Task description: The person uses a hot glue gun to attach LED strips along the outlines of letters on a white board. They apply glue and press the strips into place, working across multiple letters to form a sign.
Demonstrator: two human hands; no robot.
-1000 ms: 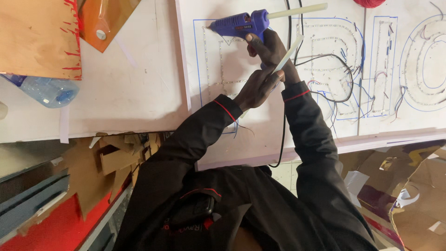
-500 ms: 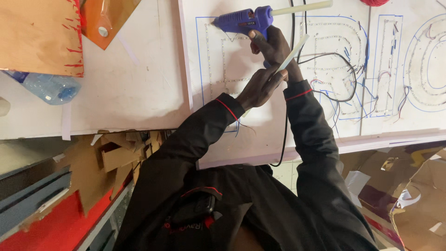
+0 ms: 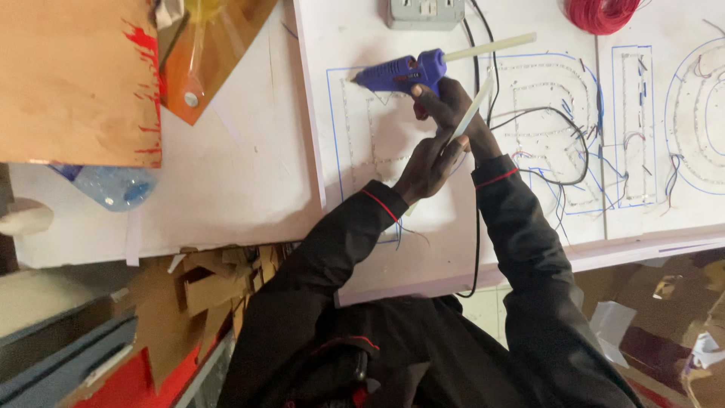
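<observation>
Your right hand fingers wrap the blue glue gun grip, light rigid plastic, hot nozzle; left hand pinches a stiff glue stick.

White worktable above a floor strewn with cardboard scraps.

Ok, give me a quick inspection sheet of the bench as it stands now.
Surface: white board with blue letter outlines.
Job's things: blue glue gun, spare glue stick.
Clutter: plastic bottle, cardboard sheet, red wire coil.
Grippers: right hand grips the gun; left hand holds the stick.
Cables: black cord runs off the board edge; thin wires on the letters.
Surroundings: cardboard scraps below; socket box above.
</observation>
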